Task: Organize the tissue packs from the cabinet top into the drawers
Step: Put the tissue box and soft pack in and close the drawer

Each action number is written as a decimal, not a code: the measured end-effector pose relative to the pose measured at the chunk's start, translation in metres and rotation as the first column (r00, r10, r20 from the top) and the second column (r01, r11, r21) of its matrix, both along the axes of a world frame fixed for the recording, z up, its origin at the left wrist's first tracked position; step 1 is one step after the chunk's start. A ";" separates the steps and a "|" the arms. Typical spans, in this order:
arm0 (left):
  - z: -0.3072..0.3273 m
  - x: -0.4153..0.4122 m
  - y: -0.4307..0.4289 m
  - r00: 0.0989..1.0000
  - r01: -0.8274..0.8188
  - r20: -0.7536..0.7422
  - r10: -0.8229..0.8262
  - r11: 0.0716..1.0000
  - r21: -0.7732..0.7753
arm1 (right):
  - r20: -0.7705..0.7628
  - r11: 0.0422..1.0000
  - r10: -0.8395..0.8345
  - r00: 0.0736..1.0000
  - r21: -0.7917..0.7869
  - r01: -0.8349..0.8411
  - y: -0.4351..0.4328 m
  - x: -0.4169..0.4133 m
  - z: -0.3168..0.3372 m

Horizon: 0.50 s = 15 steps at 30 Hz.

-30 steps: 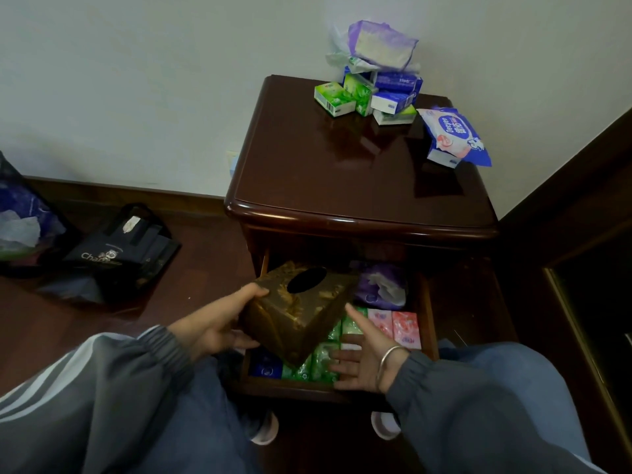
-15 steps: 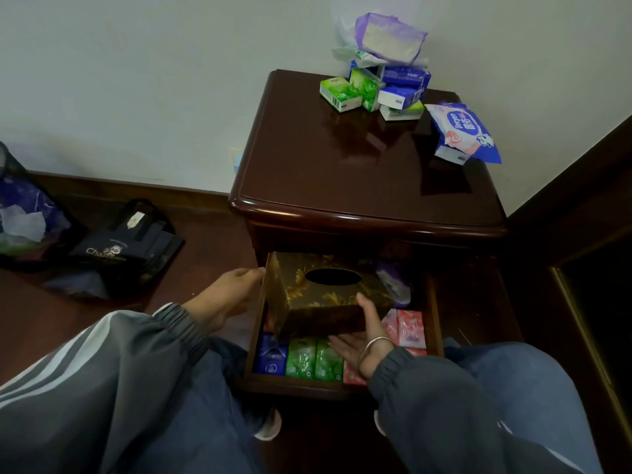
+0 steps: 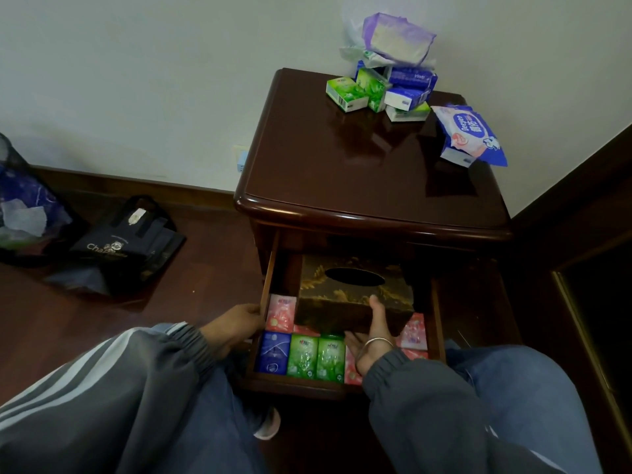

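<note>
Green tissue packs (image 3: 345, 94): five, with three on the cabinet (image 3: 342, 165) top and two in its drawer (image 3: 297, 386). Blue tissue packs (image 3: 410, 77): three, with two on top and one in the drawer. Pink tissue packs (image 3: 280, 313): three plainly seen in the drawer, others half hidden. One purple pack (image 3: 398, 42) and one wet-wipe pack (image 3: 470, 133) on top. One tissue box (image 3: 342, 295) in the drawer. One black bag (image 3: 119, 248) and one mesh bin (image 3: 20, 200) left of the cabinet.

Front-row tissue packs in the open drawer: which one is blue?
The small blue plastic-wrapped tissue pack at the row's left end, nearest the left hand. The two green plastic-wrapped packs sit right of it, then a pink one.
</note>
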<state>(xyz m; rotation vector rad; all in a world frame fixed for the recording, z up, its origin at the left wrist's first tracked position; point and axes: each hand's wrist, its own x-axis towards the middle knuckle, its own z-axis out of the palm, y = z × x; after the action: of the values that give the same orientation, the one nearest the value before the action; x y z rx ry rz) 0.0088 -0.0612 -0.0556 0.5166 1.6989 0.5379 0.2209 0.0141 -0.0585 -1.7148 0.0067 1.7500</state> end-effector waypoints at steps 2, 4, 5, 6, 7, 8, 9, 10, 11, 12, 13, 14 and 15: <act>-0.001 0.000 0.000 1.000 0.001 -0.001 -0.001 1.000 0.004 | -0.015 1.000 -0.005 1.000 0.002 0.005 0.005 -0.013 -0.001; 0.001 -0.001 -0.001 1.000 0.006 0.003 -0.006 1.000 0.004 | 0.011 1.000 -0.014 1.000 0.006 0.014 0.009 -0.024 -0.004; 0.002 -0.001 -0.001 1.000 0.011 0.010 -0.011 1.000 0.001 | 0.013 1.000 0.008 1.000 0.017 -0.008 0.011 -0.029 -0.007; 0.004 0.000 -0.002 1.000 0.016 0.015 -0.016 1.000 -0.001 | 0.000 0.997 0.064 0.998 0.041 -0.064 0.013 -0.034 -0.008; 0.006 -0.001 -0.002 1.000 0.018 0.016 -0.018 1.000 -0.001 | -0.021 0.990 0.123 0.992 0.071 -0.121 0.015 -0.040 -0.008; 0.007 0.000 -0.002 1.000 0.016 0.013 -0.016 1.000 0.003 | -0.031 0.983 0.161 0.987 0.092 -0.157 0.018 -0.046 -0.008; 0.008 0.000 -0.002 1.000 0.015 0.005 -0.015 1.000 0.007 | -0.033 0.984 0.162 0.986 0.085 -0.159 0.022 -0.053 -0.007; 0.009 0.000 -0.001 1.000 0.018 -0.007 -0.018 1.000 0.009 | -0.029 0.990 0.132 0.991 0.057 -0.130 0.024 -0.058 -0.006; 0.010 0.001 -0.001 1.000 0.020 -0.019 -0.019 1.000 0.008 | -0.020 0.993 0.110 0.994 0.033 -0.109 0.026 -0.062 -0.005; 0.010 0.001 -0.001 1.000 0.017 -0.027 -0.017 1.000 0.009 | -0.020 0.993 0.120 0.993 0.021 -0.120 0.028 -0.063 -0.004; 0.010 0.002 -0.001 0.999 0.014 -0.031 -0.014 1.000 0.010 | -0.040 0.985 0.171 0.984 0.030 -0.170 0.028 -0.062 -0.005; 0.010 0.002 -0.001 0.999 0.011 -0.032 -0.011 1.000 0.011 | -0.069 0.972 0.232 0.970 0.053 -0.229 0.028 -0.061 -0.006; 0.010 0.002 -0.001 0.999 0.008 -0.031 -0.008 1.000 0.012 | -0.091 0.960 0.275 0.957 0.076 -0.269 0.029 -0.058 -0.008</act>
<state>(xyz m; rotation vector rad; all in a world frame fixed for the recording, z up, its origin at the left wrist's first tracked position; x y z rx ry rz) 0.0107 -0.0625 -0.0455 0.5430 1.7234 0.5374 0.1632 0.0426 -0.0667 -1.6411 -0.2484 2.0127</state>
